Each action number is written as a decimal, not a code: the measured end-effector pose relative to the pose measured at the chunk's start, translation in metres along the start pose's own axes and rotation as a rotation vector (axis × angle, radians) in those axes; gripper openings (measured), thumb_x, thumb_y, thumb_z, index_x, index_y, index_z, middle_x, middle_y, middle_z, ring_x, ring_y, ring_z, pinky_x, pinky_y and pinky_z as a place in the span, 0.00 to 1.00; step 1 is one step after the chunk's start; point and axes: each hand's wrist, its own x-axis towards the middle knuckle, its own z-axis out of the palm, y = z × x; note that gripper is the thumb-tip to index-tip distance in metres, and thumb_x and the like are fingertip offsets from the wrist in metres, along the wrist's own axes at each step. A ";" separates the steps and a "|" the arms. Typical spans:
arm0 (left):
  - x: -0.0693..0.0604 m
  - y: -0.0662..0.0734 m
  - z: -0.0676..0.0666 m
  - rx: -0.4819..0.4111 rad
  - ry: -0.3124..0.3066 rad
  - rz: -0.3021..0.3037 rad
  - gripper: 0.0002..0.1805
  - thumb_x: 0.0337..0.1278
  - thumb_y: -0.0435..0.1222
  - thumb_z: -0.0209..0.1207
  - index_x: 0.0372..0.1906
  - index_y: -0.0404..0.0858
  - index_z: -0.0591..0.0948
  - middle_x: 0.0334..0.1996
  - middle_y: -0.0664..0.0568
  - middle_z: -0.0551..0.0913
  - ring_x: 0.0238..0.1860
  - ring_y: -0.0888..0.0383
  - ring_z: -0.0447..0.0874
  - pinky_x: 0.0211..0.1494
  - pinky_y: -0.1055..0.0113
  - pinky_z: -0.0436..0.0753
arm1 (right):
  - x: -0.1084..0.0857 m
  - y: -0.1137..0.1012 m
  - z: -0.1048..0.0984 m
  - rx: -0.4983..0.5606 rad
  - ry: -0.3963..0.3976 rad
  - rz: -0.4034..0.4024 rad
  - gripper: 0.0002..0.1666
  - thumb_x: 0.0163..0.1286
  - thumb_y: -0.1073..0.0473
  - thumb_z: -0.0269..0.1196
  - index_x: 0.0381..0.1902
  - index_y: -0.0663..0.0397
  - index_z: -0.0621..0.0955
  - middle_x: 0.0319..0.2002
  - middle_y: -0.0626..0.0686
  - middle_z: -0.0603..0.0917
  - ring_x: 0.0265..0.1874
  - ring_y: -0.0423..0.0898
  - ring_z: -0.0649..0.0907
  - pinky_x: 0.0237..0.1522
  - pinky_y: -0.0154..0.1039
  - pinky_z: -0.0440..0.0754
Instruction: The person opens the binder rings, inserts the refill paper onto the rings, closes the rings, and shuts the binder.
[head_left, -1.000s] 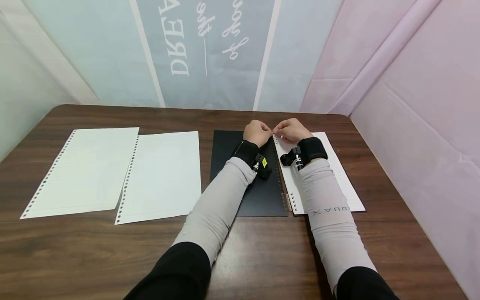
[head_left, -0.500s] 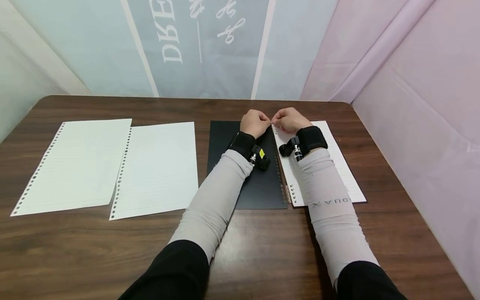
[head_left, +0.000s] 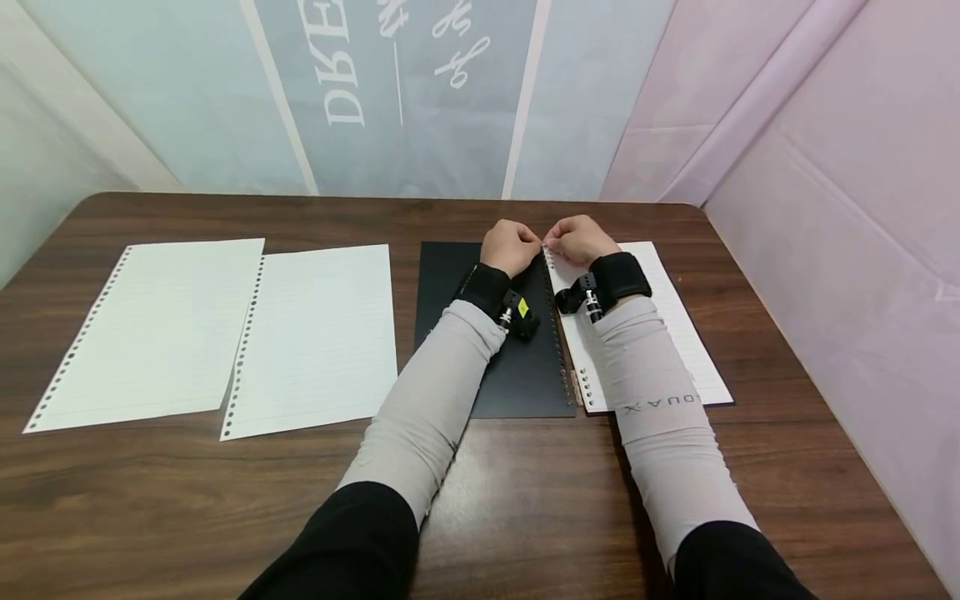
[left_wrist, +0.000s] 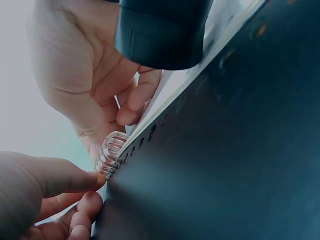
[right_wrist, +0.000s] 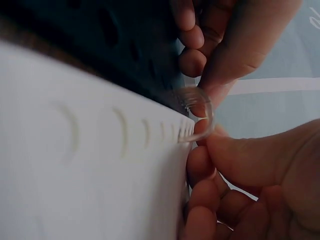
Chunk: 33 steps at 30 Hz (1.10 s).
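From my remote seat I watch both hands work at the far end of an unfolded notebook, which lies toward the right side of the brown wood-grain table (head_left: 525,508). Its matte black cover (head_left: 521,375) is flat on the left, and its stack of white lined pages (head_left: 678,321), punched along the inner edge, is just beside it on the right. The person's left hand (head_left: 510,248) has its fingers curled in, thumb and fingertip closed to a pinch at the clear plastic ring binding (left_wrist: 111,150); the right hand (head_left: 581,240) meets it there, thumb pressed to a curled finger on the same rings. I judge the work to be only at its edge: the last few rings arch between cover and pages at the hands, while I make out no arch over the nearer holes. Whether these rings are being fastened or parted I cannot tell. What is plainly done is that 2 loose white hole-punched sheets, the outer sheet (head_left: 157,325) and the inner sheet (head_left: 322,333), lie apart from the notebook, on the left. Left to settle, as I see it, are the rest of the rings and where those 2 sheets belong.
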 end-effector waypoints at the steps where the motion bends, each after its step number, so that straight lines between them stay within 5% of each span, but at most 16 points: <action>1: 0.000 0.000 0.000 0.001 -0.004 0.002 0.11 0.70 0.38 0.58 0.42 0.39 0.89 0.41 0.47 0.89 0.38 0.52 0.82 0.37 0.69 0.73 | 0.000 0.000 0.000 -0.009 0.002 0.000 0.12 0.77 0.64 0.53 0.48 0.68 0.79 0.30 0.48 0.73 0.21 0.37 0.68 0.26 0.31 0.66; 13: 0.000 -0.003 -0.006 0.001 -0.063 0.050 0.11 0.70 0.37 0.57 0.46 0.37 0.87 0.43 0.45 0.86 0.41 0.51 0.81 0.43 0.66 0.75 | -0.005 -0.002 -0.002 -0.037 -0.013 -0.002 0.14 0.79 0.60 0.51 0.51 0.64 0.78 0.33 0.50 0.72 0.22 0.40 0.68 0.31 0.36 0.66; 18: 0.001 -0.006 -0.007 -0.027 -0.128 0.048 0.10 0.68 0.37 0.58 0.46 0.36 0.84 0.44 0.44 0.83 0.42 0.52 0.79 0.46 0.64 0.75 | -0.010 0.003 -0.011 0.033 -0.073 0.022 0.15 0.79 0.59 0.52 0.55 0.63 0.77 0.35 0.50 0.74 0.26 0.40 0.72 0.31 0.34 0.69; 26: 0.006 -0.011 -0.008 -0.020 -0.245 0.082 0.06 0.63 0.36 0.64 0.41 0.37 0.84 0.42 0.47 0.83 0.41 0.54 0.78 0.43 0.67 0.74 | -0.017 0.011 -0.029 -0.100 -0.250 -0.037 0.13 0.77 0.58 0.54 0.47 0.63 0.81 0.25 0.47 0.77 0.16 0.39 0.66 0.20 0.34 0.63; 33: 0.004 -0.010 -0.012 -0.010 -0.273 0.102 0.08 0.61 0.36 0.66 0.41 0.36 0.83 0.43 0.45 0.83 0.45 0.52 0.80 0.48 0.65 0.76 | -0.015 0.010 -0.028 -0.125 -0.259 -0.034 0.12 0.76 0.58 0.57 0.44 0.61 0.82 0.23 0.45 0.77 0.17 0.40 0.68 0.23 0.35 0.66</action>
